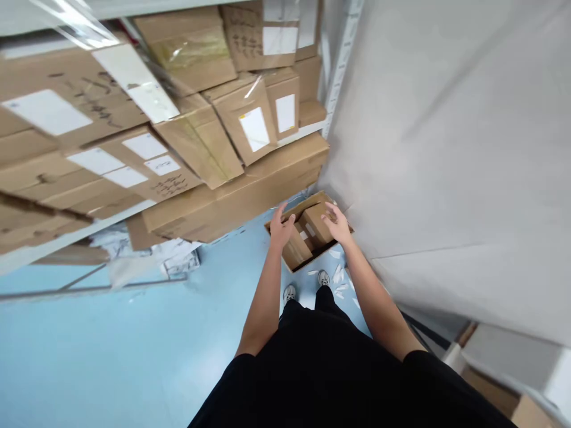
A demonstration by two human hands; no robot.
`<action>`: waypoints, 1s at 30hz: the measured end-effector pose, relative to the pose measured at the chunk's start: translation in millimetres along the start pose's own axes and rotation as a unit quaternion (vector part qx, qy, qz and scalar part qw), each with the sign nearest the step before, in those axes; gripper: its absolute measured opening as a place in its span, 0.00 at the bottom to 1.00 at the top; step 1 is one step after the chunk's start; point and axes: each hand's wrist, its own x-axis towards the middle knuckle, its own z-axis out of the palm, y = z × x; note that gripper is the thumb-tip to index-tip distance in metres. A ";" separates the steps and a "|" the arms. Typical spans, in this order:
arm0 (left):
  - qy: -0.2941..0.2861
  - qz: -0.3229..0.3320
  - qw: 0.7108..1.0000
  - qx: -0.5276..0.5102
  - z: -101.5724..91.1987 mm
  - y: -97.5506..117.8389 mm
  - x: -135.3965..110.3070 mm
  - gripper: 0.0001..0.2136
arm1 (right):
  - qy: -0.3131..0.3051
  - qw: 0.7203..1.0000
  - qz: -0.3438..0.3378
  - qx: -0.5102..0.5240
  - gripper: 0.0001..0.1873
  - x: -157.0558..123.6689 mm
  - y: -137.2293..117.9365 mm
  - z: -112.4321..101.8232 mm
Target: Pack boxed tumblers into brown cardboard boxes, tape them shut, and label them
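Note:
An uncovered cardboard carton rests on the floor in the corner, just beyond my feet. Inside it lie smaller brown boxes, among them one box on the right and another box on the left, with small white labels near the middle. My left hand hovers over the carton's left side, its fingers apart and holding nothing. Over the right side, my right hand is likewise open, with thumb and fingers spread. Whether either hand touches a box cannot be told from above.
A shelf rack with labelled cardboard boxes fills the left and top. A pale wall rises on the right. White scraps litter the blue floor near my shoes. Plastic-wrapped items sit under the rack.

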 end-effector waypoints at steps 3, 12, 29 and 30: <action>-0.073 0.023 0.997 -0.020 20.1 12.5 6.4 0.26 | 0.075 0.997 0.017 -0.005 0.34 -31.4 2.0 -21.9; -0.284 0.080 0.954 -0.052 128.3 71.6 -35.7 0.25 | 0.310 0.949 0.053 0.018 0.34 -153.9 0.2 -123.4; -0.632 0.125 0.760 -0.082 370.8 176.1 -397.6 0.32 | 0.677 0.722 0.139 0.035 0.37 -580.4 43.5 -279.9; -0.647 0.129 0.747 -0.081 378.3 179.2 -422.1 0.32 | 0.691 0.707 0.148 0.035 0.37 -605.1 46.0 -280.6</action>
